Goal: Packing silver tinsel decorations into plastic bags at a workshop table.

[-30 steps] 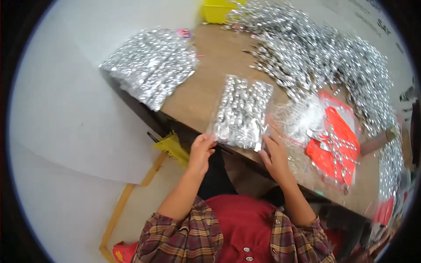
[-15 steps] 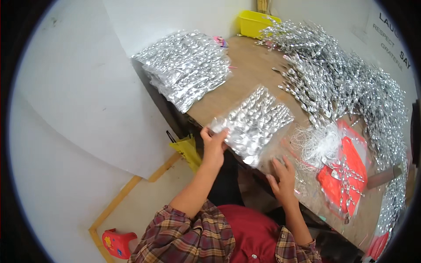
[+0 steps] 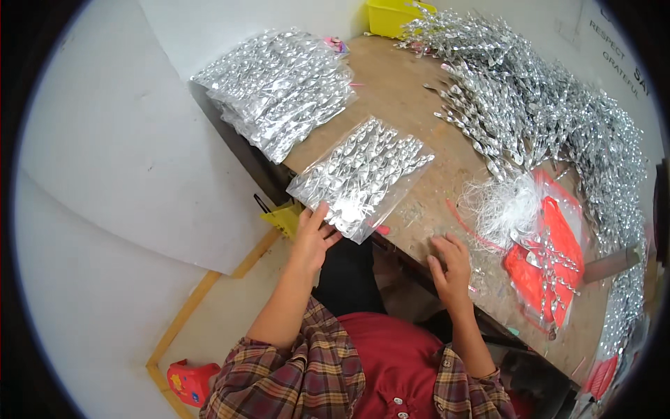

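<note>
A clear plastic bag of silver twisted strands (image 3: 363, 171) lies flat at the table's near left edge, part of it jutting past the edge. My left hand (image 3: 312, 237) pinches the bag's near side, its fingers partly under the plastic. To the right, my right hand (image 3: 453, 269) rests at the table edge with fingers slightly bent and apart, holding nothing. Beyond the bag on the left is a stack of similar filled bags (image 3: 279, 91). A tangle of white thread (image 3: 506, 209) lies past my right hand, beside a red plastic bag (image 3: 558, 241) with loose silver strands on it.
Along the far and right side of the brown table (image 3: 391, 84) runs a big heap of silver strands (image 3: 558, 119). A yellow bin (image 3: 394, 19) stands at the back. A grey bar (image 3: 611, 265) juts in at the right. A red stool (image 3: 192, 383) stands on the floor, lower left.
The bag has shifted left across the table with my left hand, which now grips its near side rather than its left corner. My right hand stays at the table edge. The view has shifted slightly.
</note>
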`<state>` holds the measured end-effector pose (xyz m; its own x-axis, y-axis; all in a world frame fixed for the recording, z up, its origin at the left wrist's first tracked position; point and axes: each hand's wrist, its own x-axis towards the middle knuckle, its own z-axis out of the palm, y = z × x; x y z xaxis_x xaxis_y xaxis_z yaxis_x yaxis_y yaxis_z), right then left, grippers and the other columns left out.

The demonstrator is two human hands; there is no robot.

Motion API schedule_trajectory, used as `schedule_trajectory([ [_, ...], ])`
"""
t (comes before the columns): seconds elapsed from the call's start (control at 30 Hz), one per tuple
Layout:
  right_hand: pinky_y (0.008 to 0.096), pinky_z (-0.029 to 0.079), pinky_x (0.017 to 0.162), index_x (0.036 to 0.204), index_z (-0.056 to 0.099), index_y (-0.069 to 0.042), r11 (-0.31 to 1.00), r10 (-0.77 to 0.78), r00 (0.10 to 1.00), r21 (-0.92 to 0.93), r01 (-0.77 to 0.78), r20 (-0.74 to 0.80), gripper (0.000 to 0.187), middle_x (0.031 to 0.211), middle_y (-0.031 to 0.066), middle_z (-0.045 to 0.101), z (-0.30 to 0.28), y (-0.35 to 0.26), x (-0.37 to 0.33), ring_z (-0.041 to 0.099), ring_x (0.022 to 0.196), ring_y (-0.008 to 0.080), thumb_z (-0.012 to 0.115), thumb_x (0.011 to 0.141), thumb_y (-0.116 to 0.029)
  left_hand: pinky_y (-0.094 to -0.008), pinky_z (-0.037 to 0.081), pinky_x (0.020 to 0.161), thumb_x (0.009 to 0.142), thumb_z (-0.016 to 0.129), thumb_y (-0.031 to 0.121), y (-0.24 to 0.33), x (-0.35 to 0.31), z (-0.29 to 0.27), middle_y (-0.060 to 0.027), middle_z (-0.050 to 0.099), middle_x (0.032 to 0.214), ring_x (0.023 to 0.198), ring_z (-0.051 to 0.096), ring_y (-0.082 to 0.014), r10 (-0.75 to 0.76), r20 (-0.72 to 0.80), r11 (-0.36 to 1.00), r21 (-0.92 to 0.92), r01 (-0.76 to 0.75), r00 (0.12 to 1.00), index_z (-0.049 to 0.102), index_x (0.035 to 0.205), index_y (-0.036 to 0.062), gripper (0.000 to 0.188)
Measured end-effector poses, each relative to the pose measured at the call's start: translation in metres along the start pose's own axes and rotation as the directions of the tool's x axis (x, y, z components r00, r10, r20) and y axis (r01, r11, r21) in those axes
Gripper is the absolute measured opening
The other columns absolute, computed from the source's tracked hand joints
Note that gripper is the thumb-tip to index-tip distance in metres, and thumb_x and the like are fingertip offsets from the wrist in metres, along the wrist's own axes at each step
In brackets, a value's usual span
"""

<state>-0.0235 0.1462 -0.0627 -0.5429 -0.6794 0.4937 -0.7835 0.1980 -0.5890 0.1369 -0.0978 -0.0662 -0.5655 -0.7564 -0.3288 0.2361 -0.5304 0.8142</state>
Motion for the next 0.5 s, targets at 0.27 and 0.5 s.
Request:
schedule_trajectory([
  [0.27,0.0408,0.041,0.097,0.105,0.064,-0.004,1.0,-0.025,1.0,-0.014,0.025,-0.002,0.028,0.111,0.0106,0.064,0.003,-0.004,-0.001,0.052,0.114,0.0333,0.064,0.077,-0.002,-0.0374,0.054,0.083,0.091,0.057,0.02,-0.02,0.009,-0.008,-0.0096,0.062,0.112,0.095,0.064,-0.0199,-0.02,0.049,0.997,-0.073,0.023,0.999,0.05,0.122,0.004,0.036],
  [0.5,0.0407,0.042,0.093,0.101,0.066,-0.005,0.997,-0.05,0.999,-0.051,0.05,-0.012,0.024,0.105,0.01,0.065,0.007,-0.005,0.0,0.055,0.108,0.0326,0.065,0.077,-0.003,-0.0338,0.052,0.084,0.087,0.061,0.013,-0.018,-0.002,-0.01,-0.0055,0.062,0.109,0.093,0.063,-0.0172,0.012,0.117,0.987,-0.161,0.007,0.993,0.051,0.119,0.0035,0.035],
])
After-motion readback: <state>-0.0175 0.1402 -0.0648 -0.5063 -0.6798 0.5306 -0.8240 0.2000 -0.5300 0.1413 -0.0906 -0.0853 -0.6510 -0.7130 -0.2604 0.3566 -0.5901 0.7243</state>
